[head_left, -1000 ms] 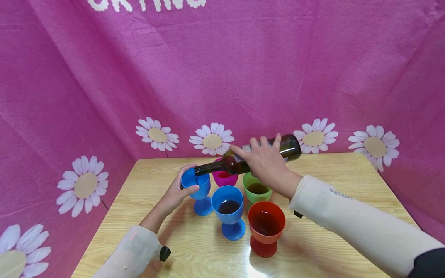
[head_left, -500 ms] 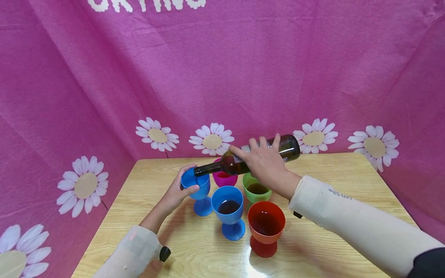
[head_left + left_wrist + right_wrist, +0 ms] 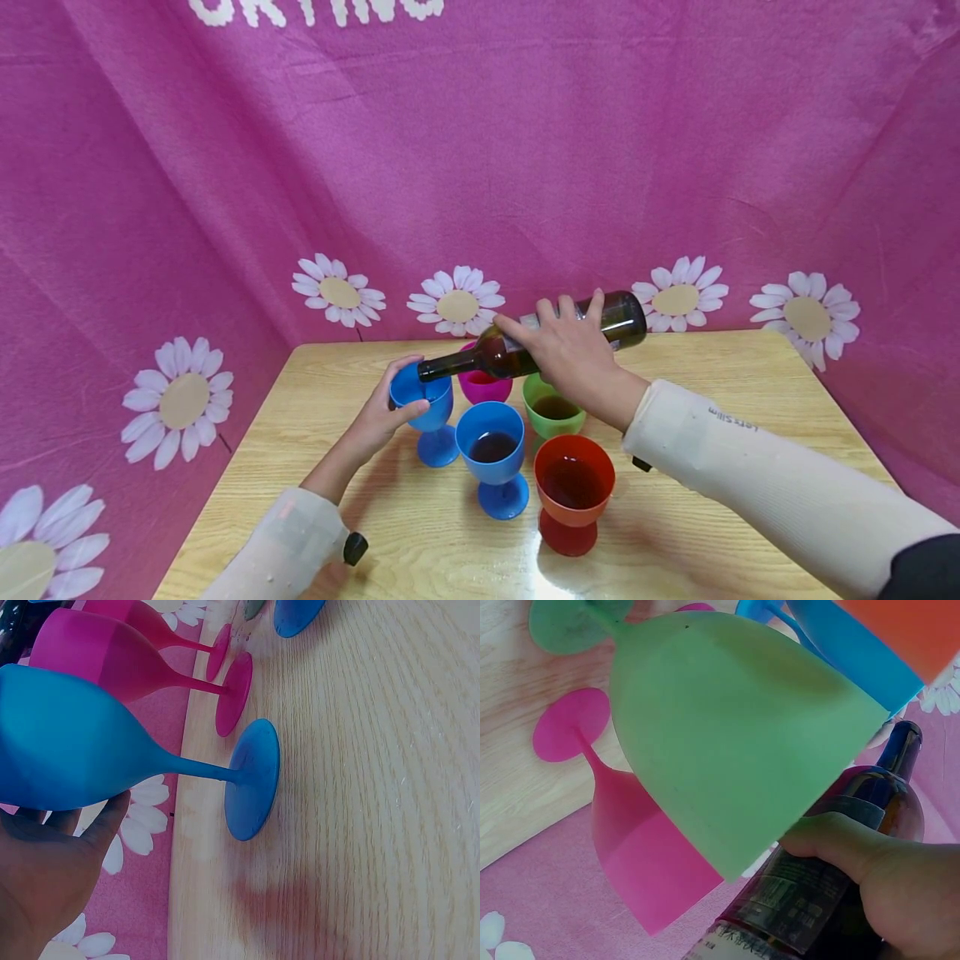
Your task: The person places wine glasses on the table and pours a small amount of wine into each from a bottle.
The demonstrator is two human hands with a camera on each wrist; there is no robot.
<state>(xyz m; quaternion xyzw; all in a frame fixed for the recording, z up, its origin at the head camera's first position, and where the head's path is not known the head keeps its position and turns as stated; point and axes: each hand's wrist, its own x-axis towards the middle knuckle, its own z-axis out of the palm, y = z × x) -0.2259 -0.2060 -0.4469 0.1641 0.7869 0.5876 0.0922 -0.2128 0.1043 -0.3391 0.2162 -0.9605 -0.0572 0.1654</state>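
Note:
Tilted almost level, a dark glass wine bottle (image 3: 491, 348) is gripped round its body by my right hand (image 3: 576, 350), palm down. Its mouth sits over the rim of the leftmost blue goblet (image 3: 441, 410), and a thin dark stream drops inside. My left hand (image 3: 381, 417) holds that goblet by the bowl, thumb in front and fingers behind. In the left wrist view the blue goblet (image 3: 75, 742) stands with its foot on the table. The right wrist view shows the bottle's label (image 3: 787, 900) and my thumb across it. The level in the leftmost goblet cannot be seen.
Close by on the wooden table (image 3: 360, 550) stand another blue goblet (image 3: 491, 472), a red goblet (image 3: 574, 510) and a green goblet (image 3: 551, 427), all holding dark liquid. A pink goblet (image 3: 486, 390) is partly behind the bottle. Pink cloth (image 3: 487, 167) hangs behind the table.

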